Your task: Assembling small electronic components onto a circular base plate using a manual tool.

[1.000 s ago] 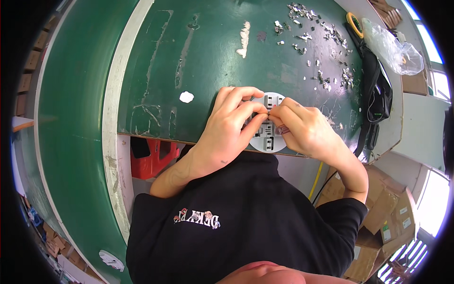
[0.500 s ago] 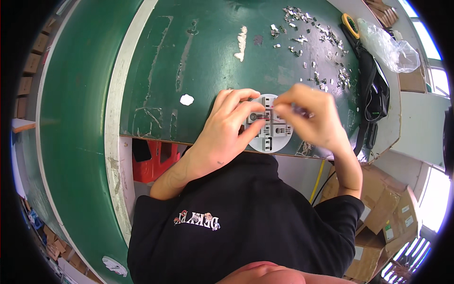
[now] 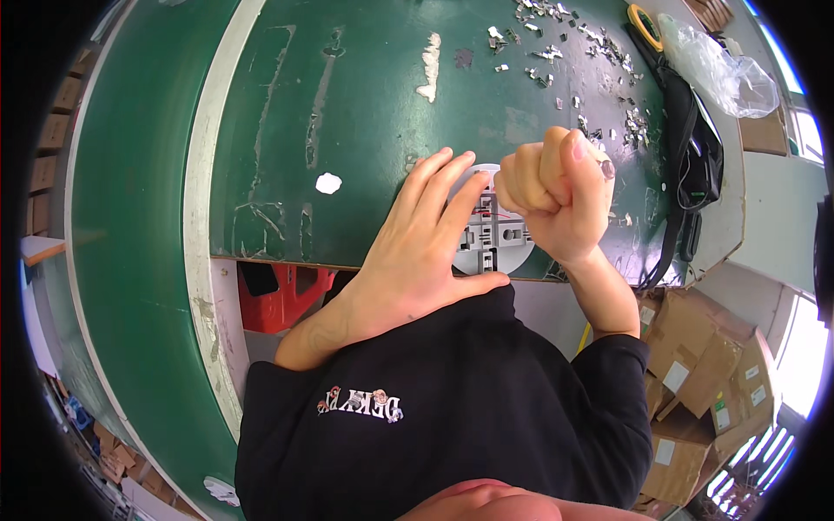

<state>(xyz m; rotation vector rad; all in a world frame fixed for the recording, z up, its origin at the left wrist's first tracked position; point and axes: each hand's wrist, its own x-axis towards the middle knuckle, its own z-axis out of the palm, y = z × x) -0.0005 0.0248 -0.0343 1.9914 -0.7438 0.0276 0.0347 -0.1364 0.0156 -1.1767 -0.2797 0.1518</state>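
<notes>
A round grey plastic disc with raised rectangular holders and thin red wire lies near the table's front edge. My left hand covers its left side with fingers spread, the thumb along its near edge and the index fingertip towards its far edge. Over the disc's far right part, my right hand is closed in a fist. The dark rounded end of a slim tool sticks out beside the thumb. The rest of the tool is hidden in the fist, so its kind does not show.
Many small metal clips lie scattered at the far right of the green table. A black bag, a clear plastic bag and a yellow tape roll line the right edge. A white scrap lies left of my hand. Cardboard boxes stand at the lower right.
My left fingers have left the disc's middle and spread over its left side. My right hand has gone from a fingertip pinch to a fist around the tool. The view has shifted slightly.
</notes>
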